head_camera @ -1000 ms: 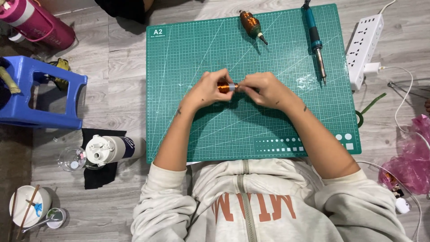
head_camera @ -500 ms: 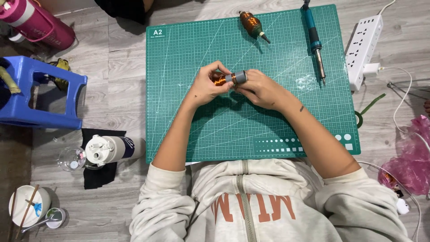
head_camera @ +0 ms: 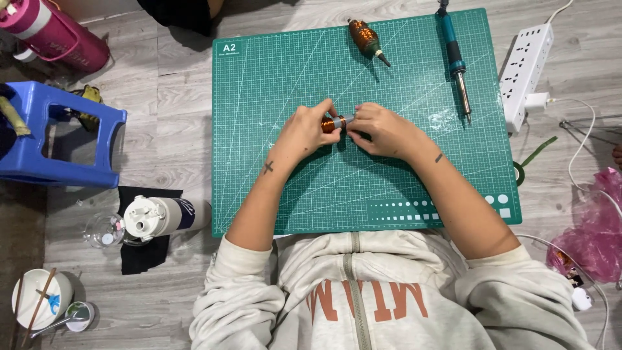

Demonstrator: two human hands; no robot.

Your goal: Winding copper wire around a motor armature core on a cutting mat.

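Over the middle of a green cutting mat (head_camera: 311,188), my left hand (head_camera: 304,129) and my right hand (head_camera: 382,129) meet around a small copper-wound coil (head_camera: 333,123) with a grey end piece. The left hand grips the coil's copper body. My right hand pinches the grey end. Fingers hide most of the coil. A second, larger copper coil with a pointed tip (head_camera: 365,39) lies at the mat's far edge. To its right lies a teal soldering iron (head_camera: 455,61), tip pointing toward me.
A white power strip (head_camera: 525,71) with a plugged-in adapter lies right of the mat. On the left stand a blue plastic stool (head_camera: 58,136), a pink bottle (head_camera: 55,35) and a white bottle (head_camera: 162,217). A pink plastic bag (head_camera: 593,227) sits at the right.
Both hands have turned and shifted the small coil slightly between the fingers, staying over the same spot on the mat. Nothing else has moved.
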